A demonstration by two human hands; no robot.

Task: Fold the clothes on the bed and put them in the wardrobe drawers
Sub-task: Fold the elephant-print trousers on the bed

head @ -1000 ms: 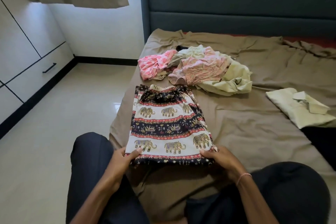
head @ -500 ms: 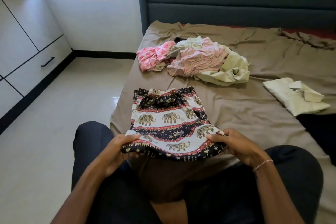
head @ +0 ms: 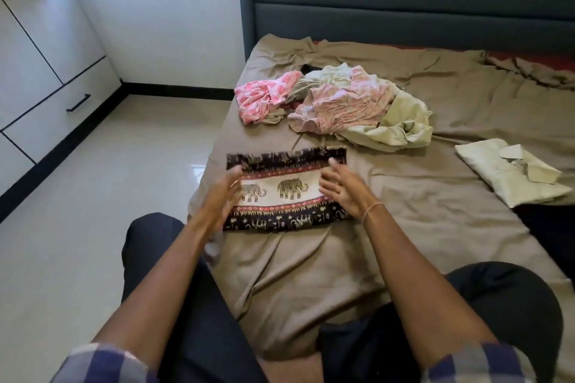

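Note:
The elephant-print garment point(head: 287, 188) lies folded in half as a flat band on the brown bedsheet point(head: 404, 227), close to the bed's left edge. My left hand point(head: 222, 196) is over its left end with fingers straight, blurred by motion. My right hand point(head: 342, 186) is over its right end, fingers spread and loose. Neither hand grips the cloth. Behind it sits a heap of unfolded clothes point(head: 342, 102), pink and pale green. A folded pale green shirt point(head: 510, 171) lies at the right.
White wardrobe drawers with a black handle point(head: 77, 102) line the left wall across a glossy tiled floor point(head: 109, 196). A dark padded headboard point(head: 404, 0) backs the bed. My knees in dark trousers frame the bed's near corner. A black item point(head: 547, 227) lies at the right edge.
I lifted the garment's near edge and folded it over away from me, halving it. Both hands then let go and now hover flat over the folded band.

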